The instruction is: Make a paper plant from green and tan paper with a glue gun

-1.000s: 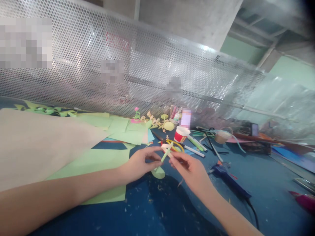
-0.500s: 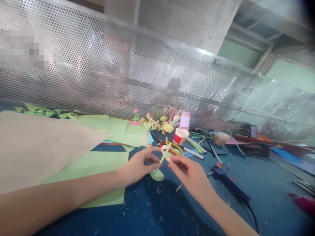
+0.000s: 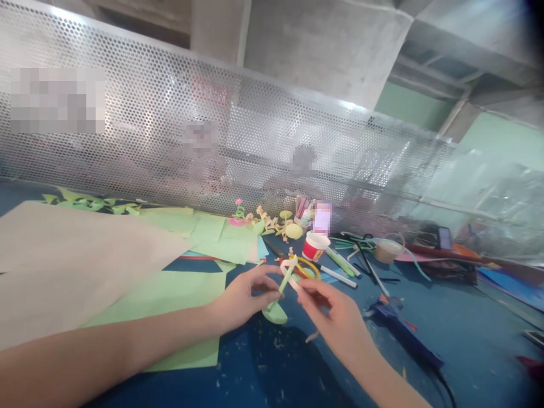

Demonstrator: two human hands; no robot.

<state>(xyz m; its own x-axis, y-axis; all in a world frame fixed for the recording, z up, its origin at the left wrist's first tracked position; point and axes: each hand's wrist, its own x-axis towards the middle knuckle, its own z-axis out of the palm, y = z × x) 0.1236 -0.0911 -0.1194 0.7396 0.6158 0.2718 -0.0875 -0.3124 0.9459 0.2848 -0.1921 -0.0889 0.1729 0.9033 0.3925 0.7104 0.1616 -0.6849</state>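
Observation:
My left hand (image 3: 243,293) pinches a light green paper stem (image 3: 287,276) between thumb and fingers. The stem tilts up to the right from a round green paper base (image 3: 277,314) at its lower end. A pale paper strip (image 3: 292,281) bends in a loop around the stem's upper part. My right hand (image 3: 334,311) grips that strip between thumb and forefinger, its other fingers curled in. A loose end of pale paper hangs below the right hand. Whether the strip is stuck to the stem cannot be made out.
Green paper sheets (image 3: 199,317) and a large pale sheet (image 3: 85,255) lie left. Beyond the hands stand a red-and-white cup (image 3: 316,247) and yellow-handled scissors (image 3: 312,265). A blue glue gun (image 3: 403,334) lies right. A perforated metal screen (image 3: 255,136) closes the back, with people behind.
The camera view has shifted a little, so the whole scene sits slightly lower and further right. Both hands keep their hold, with the strip still looped at the stem's top.

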